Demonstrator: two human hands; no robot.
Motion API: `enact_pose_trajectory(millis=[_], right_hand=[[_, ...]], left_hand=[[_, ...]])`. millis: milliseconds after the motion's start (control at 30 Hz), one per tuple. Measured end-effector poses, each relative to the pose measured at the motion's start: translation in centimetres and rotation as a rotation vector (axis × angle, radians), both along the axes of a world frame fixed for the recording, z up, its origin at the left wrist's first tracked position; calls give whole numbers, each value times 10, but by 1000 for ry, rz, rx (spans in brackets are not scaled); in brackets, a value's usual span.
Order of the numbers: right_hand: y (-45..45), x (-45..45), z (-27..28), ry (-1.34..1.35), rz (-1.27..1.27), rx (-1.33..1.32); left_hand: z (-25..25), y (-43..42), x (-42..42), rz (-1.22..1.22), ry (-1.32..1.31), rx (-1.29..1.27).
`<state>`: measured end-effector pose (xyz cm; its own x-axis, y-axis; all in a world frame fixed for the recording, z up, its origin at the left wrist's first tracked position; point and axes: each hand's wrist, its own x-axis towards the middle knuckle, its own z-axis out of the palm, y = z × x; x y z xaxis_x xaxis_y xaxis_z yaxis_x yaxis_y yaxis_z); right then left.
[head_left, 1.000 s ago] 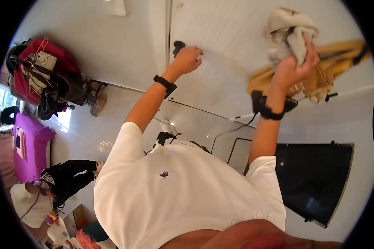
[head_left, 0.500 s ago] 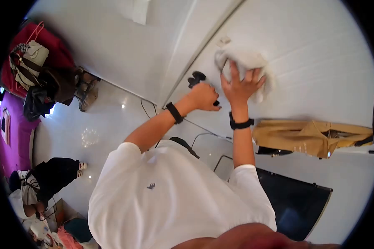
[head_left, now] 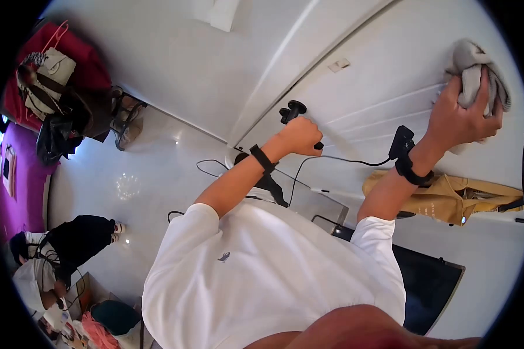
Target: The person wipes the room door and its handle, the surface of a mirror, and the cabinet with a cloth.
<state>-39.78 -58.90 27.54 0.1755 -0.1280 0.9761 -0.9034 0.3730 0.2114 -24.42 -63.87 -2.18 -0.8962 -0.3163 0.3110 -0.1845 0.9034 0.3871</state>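
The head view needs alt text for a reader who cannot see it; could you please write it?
The right hand holds a crumpled grey cloth at a white door, while the left hand grips its black handle. A tan fabric item is nearby; another person is off to the left.

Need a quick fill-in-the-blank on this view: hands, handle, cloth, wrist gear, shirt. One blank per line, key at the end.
The left hand is closed on the ____ lever-style door handle.
The crumpled grey cloth is held in the ____ hand.
A small black box is strapped at the ____ of the cloth-holding arm.
The camera wearer's short-sleeved fabric shirt is ____.

Missing words: black; right; wrist; white.
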Motion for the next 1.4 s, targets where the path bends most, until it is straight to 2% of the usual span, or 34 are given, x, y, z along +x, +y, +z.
enact_pose_trajectory(millis=[67, 133, 233, 300, 333, 367, 400, 433, 467, 500, 533, 567, 600, 633, 667, 733, 767, 800, 833, 867, 900, 933, 1000, 1033, 1067, 1133, 1200, 1267, 1400], right_hand=[[-9, 18, -7, -26, -33, 2], [-14, 34, -29, 2, 49, 116], [-7, 46, -70, -122, 140, 166], [-2, 47, -93, -197, 212, 200], [4, 50, -107, -304, 235, 300], [10, 58, -127, -434, 264, 385], [13, 67, -148, -485, 290, 340], [17, 70, -167, -617, 365, 481], [19, 72, -179, -726, 431, 634], [19, 73, -187, -732, 440, 603], [22, 76, -193, -864, 515, 673], [26, 77, -196, -999, 589, 749], [28, 74, -193, -1007, 581, 732], [29, 73, -188, -1081, 844, 770], [31, 73, -181, -1141, 1116, 799], [40, 78, -165, -1107, 1168, 883], [39, 81, -159, -1037, 1215, 819], [37, 82, -156, -964, 1255, 754], [34, 79, -156, -961, 1250, 755], [34, 77, -158, -937, 1141, 754], [36, 77, -162, -914, 1033, 756], [36, 77, -172, -920, 1031, 762], [34, 76, -209, -888, 549, 912], [32, 73, -230, -893, 548, 913], [34, 71, -256, -917, 492, 1021], [36, 73, -278, -948, 432, 1124], [30, 81, -285, -737, 242, 1122], [22, 79, -284, -768, 227, 1127], [19, 79, -284, -803, 192, 1120]], left_hand=[[-2, 2, 1, -1, -13, 4], [0, 0, 1, -8, -23, 3], [4, 1, 5, -1, -63, -2], [3, 0, 7, -58, 188, 247], [8, 2, 6, -61, 154, 226], [12, 3, 2, -64, 311, 403], [13, -1, 12, -43, 470, 570], [14, -3, 29, -26, 427, 531], [18, 2, 38, 41, 553, 591], [23, 5, 37, 93, 691, 652], [26, 5, 38, 73, 681, 641], [29, 8, 44, 155, 816, 405], [33, 7, 45, 235, 946, 161], [39, 5, 40, 236, 1098, 113], [52, 0, 41, 229, 1087, 113], [80, -12, 48, 302, 907, -124], [91, -17, 49, 326, 1027, -98], [103, -26, 51, 324, 1031, -99], [115, -37, 56, 407, 1078, -204], [125, -41, 58, 497, 1112, -300], [137, -43, 55, 504, 1103, -284], [152, -47, 52, 539, 1067, -290], [156, -60, 49, 574, 1029, -297], [145, -67, 46, 567, 1065, -339], [130, -69, 43, 554, 1094, -372], [95, -74, 40, 607, 1129, -350], [66, -78, 38, 661, 1169, -335], [40, -72, 38, 779, 1145, -250], [-17, -52, 48, 827, 984, -147]])
